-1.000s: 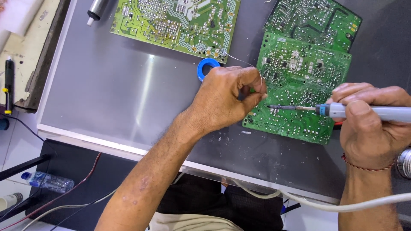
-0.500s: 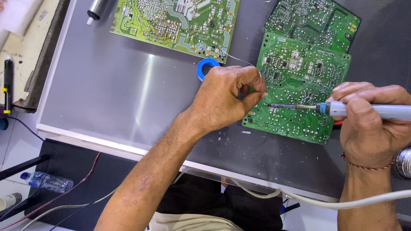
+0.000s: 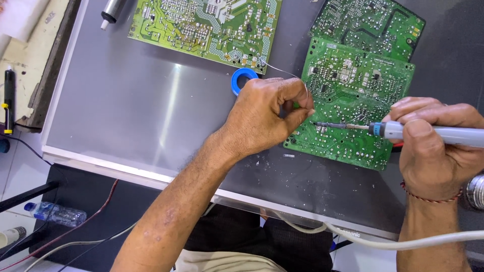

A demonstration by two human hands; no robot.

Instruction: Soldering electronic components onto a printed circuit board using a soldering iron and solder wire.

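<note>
Right hand (image 3: 436,146) clamped on a grey-handled soldering iron (image 3: 403,131), tip touching the near green printed circuit board (image 3: 353,100). Left hand (image 3: 262,118) pinching thin silver solder wire (image 3: 287,75) by that tip. Just beyond, a blue solder spool (image 3: 242,79); farther, a yellow-green circuit board (image 3: 201,25).

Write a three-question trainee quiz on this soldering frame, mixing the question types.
1. True or false: the right hand holds the soldering iron.
2. Which does the iron's tip point at?
A. the blue spool
B. the left hand's fingers
C. the water bottle
3. Fill in: the thin solder wire is pinched by the ___ hand.

Key: 1 true; 2 B; 3 left.
</note>
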